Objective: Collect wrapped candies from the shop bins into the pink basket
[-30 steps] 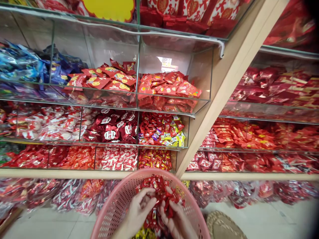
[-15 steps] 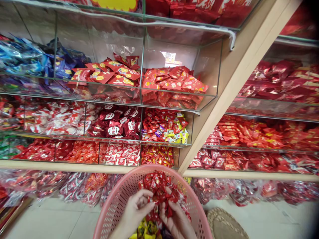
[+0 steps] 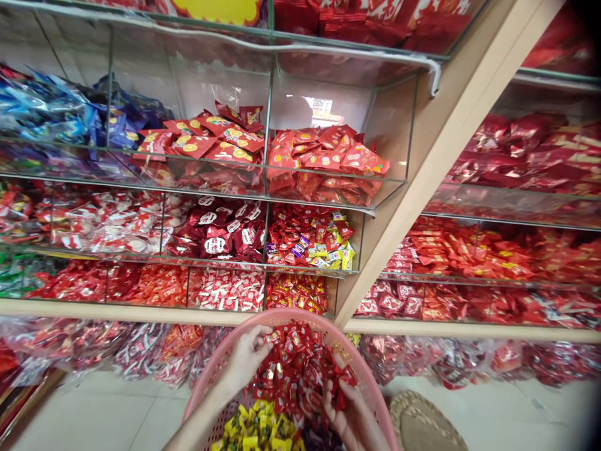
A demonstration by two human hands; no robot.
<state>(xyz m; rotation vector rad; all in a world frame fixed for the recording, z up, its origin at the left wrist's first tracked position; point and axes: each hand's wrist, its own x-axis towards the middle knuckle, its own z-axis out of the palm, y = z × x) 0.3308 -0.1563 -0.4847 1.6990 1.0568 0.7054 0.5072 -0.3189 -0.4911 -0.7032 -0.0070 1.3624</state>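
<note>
A pink perforated basket (image 3: 211, 376) holds a heap of small red-wrapped candies (image 3: 300, 366), with yellow-wrapped ones (image 3: 260, 426) nearer me and dark ones beside them. My left hand (image 3: 251, 352) is at the upper left of the red heap, its fingers curled together at the candies; what they hold, if anything, is too small to make out. On the right side of the heap, my right hand (image 3: 350, 413) has its fingers curved around some red candies, with the thumb near the basket's right wall.
Clear-fronted shelves (image 3: 338, 272) of wrapped candies rise beyond the basket. A slanting wooden post (image 3: 451, 131) divides them. Filled plastic bags (image 3: 145, 354) lie below. A woven round object (image 3: 422, 423) stands on the tiled floor, right of the basket.
My left hand has moved up and left, away from my right hand. My right hand has shifted right. More of the red heap and the yellow candies now shows between and below them.
</note>
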